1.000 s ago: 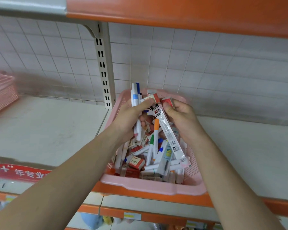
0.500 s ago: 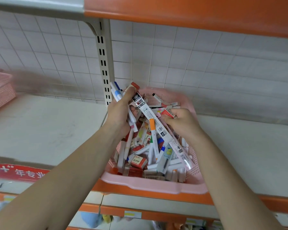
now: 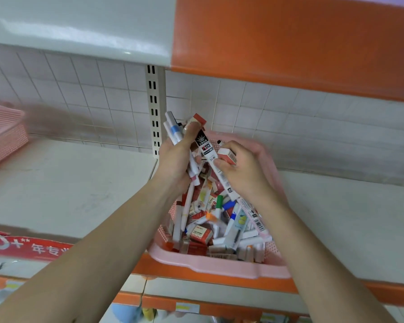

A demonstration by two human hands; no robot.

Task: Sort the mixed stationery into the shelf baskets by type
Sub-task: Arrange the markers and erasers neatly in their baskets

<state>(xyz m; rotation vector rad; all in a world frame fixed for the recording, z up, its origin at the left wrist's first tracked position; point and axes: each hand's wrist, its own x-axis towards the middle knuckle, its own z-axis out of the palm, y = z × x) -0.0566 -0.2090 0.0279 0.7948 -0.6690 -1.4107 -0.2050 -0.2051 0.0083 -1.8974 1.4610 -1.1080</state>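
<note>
Left hand (image 3: 175, 159) grips pens (image 3: 173, 130), right hand (image 3: 245, 171) a packet (image 3: 228, 156); one box (image 3: 201, 233) reads "2B".

My one head camera, wide-angle, looks forward and down, close over the basket (image 3: 219, 264) on the shelf (image 3: 79, 194).

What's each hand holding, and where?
Left hand grips white pens mid-barrel, thumb pinning a long clear pen packet near its top. Right hand pinches a small red-and-white box.
</note>
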